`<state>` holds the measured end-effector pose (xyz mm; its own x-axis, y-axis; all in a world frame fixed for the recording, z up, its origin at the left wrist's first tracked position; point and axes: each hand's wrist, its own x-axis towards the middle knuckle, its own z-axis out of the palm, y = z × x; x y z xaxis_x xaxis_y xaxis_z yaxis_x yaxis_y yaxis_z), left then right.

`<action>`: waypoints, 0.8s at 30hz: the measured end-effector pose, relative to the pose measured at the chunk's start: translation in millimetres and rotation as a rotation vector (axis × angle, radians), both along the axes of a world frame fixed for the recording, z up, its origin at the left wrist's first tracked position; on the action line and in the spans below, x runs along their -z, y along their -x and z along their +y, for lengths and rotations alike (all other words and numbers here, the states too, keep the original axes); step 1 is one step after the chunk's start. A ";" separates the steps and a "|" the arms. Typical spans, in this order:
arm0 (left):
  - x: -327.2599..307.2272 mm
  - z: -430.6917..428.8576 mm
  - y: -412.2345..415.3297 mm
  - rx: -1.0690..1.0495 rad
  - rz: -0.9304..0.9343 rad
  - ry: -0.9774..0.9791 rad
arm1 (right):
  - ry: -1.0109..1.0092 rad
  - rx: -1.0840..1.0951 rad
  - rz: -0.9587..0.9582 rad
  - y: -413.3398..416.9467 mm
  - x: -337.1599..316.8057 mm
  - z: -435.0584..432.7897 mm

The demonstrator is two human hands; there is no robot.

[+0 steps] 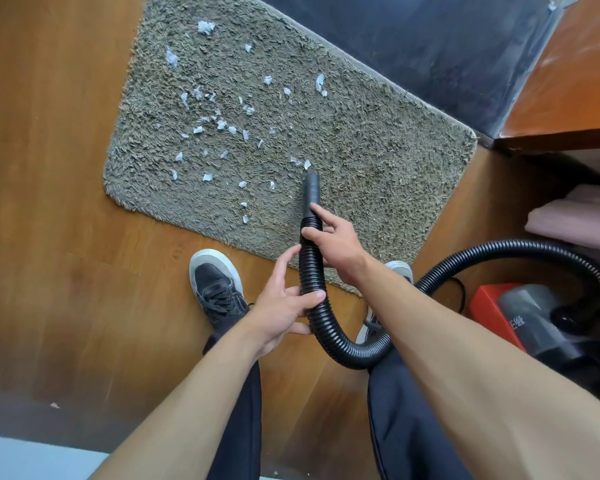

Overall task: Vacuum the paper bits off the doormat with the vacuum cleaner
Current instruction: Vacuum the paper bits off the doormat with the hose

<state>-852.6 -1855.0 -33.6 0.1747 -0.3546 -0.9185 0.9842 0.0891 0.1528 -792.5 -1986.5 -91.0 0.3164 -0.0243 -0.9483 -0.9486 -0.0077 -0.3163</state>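
Shaggy grey rectangular doormat (361,161) on brown wood-plank floor (49,168). Torn white paper bits (221,124) scattered on mat's left half. Black ribbed plastic hose (314,282) tip over mat, right of most bits. Red-and-grey vacuum cleaner body (527,310) on floor, right of mat's near corner.

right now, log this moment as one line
left hand: holds hose | right hand: holds hose behind nozzle | nozzle: low over doormat | paper bits: many on doormat, mostly left of nozzle

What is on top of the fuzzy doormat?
White paper bits lie scattered on the doormat, mostly its left half. The black nozzle points at it. The right hand and hose hide part of its near edge.
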 end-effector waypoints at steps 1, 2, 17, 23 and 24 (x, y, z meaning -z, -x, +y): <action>0.1 -2.2 0.0 0.008 0.001 0.001 | 0.004 0.007 0.002 1.2 -0.6 -3.0; 0.2 -3.8 0.0 0.013 0.001 0.001 | 0.007 0.016 0.003 2.1 -0.3 -4.8; 3.3 32.0 -14.8 -0.161 -0.053 -0.091 | 0.016 -0.272 -0.125 -38.9 7.1 52.9; 1.8 8.9 -14.9 -0.057 -0.030 -0.048 | -0.015 -0.142 -0.083 -27.4 4.3 17.1; 2.2 4.4 -15.2 -0.031 -0.026 -0.040 | -0.009 -0.107 -0.074 -23.9 3.8 10.6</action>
<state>-837.4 -1850.6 -35.8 0.2090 -0.3119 -0.9268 0.9767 0.1132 0.1821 -768.6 -1976.0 -94.9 0.3860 0.0219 -0.9222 -0.9165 -0.1047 -0.3861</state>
